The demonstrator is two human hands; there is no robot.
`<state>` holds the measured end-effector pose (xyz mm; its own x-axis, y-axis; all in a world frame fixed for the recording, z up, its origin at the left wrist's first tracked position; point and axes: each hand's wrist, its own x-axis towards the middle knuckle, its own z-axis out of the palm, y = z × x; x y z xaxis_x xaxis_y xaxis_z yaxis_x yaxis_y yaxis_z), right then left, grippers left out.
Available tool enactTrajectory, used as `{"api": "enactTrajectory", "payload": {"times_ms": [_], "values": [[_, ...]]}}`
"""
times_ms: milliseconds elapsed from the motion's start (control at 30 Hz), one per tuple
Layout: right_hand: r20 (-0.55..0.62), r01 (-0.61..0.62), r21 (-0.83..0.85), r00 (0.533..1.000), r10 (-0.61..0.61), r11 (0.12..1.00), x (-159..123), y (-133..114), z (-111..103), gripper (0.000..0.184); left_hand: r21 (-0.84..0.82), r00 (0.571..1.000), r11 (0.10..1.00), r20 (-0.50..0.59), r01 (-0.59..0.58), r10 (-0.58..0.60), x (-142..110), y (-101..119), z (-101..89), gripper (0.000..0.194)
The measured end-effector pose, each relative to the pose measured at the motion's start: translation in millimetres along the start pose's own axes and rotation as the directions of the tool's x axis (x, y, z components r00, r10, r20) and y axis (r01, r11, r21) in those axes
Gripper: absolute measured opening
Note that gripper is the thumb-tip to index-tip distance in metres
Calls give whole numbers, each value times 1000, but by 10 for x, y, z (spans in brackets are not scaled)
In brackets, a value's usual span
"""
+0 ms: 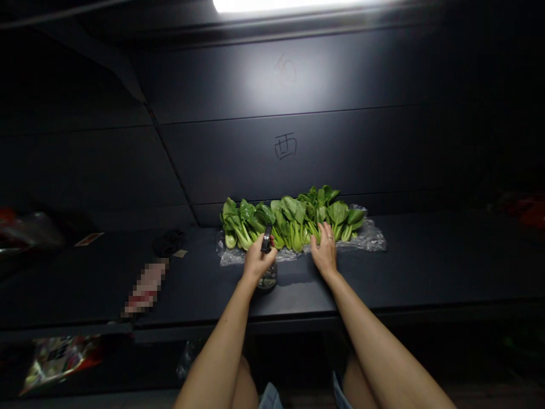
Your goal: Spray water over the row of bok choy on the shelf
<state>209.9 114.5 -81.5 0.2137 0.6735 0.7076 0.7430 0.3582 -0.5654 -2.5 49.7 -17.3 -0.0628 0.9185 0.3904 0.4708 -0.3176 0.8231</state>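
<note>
A row of green bok choy (293, 218) lies on clear plastic wrap (369, 237) against the back panel, stems toward me and leaves pointing away. My left hand (258, 260) is closed around the neck of a spray bottle with a black trigger head (267, 238). The bottle's clear body (269, 278) shows just below that hand, over the shelf, partly covered by it. My right hand (325, 254) has its fingers stretched out over the stems right of the middle and appears to touch them. A ring sits on one finger.
The dark shelf (409, 267) ends in a front edge near my knees. On its left lie a dark cloth-like bundle (169, 243), a small card (89, 239) and a blurred-out pink item (147, 287). A colourful package (63, 360) rests lower left. A lamp (293, 4) glows overhead.
</note>
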Motion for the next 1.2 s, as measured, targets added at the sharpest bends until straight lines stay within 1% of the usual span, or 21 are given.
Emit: {"api": "enactTrajectory", "payload": {"times_ms": [267, 467, 600, 767, 967, 1067, 1200], "values": [[-7, -9, -19, 1000, 9, 1000, 23, 73, -122, 51, -5, 1000, 1000, -16, -3, 3, 70, 78, 220, 32], [-21, -14, -5, 1000, 14, 1000, 25, 152, -163, 50, 41, 999, 999, -42, -16, 18, 95, 145, 331, 23], [-23, -17, 0, 1000, 17, 1000, 17, 167, -162, 50, 48, 1000, 999, -16, -23, 24, 107, 161, 358, 25], [-14, -25, -13, 1000, 25, 1000, 17, 139, -165, 50, 102, 999, 994, -22, -44, 46, 113, 186, 359, 33], [-13, -23, -31, 1000, 23, 999, 17, 123, -168, 50, 70, 998, 996, -11, -57, 58, 129, 213, 419, 23], [-17, -22, -37, 1000, 22, 999, 17, 136, -175, 49, 48, 999, 997, -5, -54, 54, 141, 237, 457, 25], [-22, -31, -33, 999, 30, 999, 16, 157, -193, 49, 63, 999, 998, -23, -24, 25, 159, 284, 489, 29]]}}
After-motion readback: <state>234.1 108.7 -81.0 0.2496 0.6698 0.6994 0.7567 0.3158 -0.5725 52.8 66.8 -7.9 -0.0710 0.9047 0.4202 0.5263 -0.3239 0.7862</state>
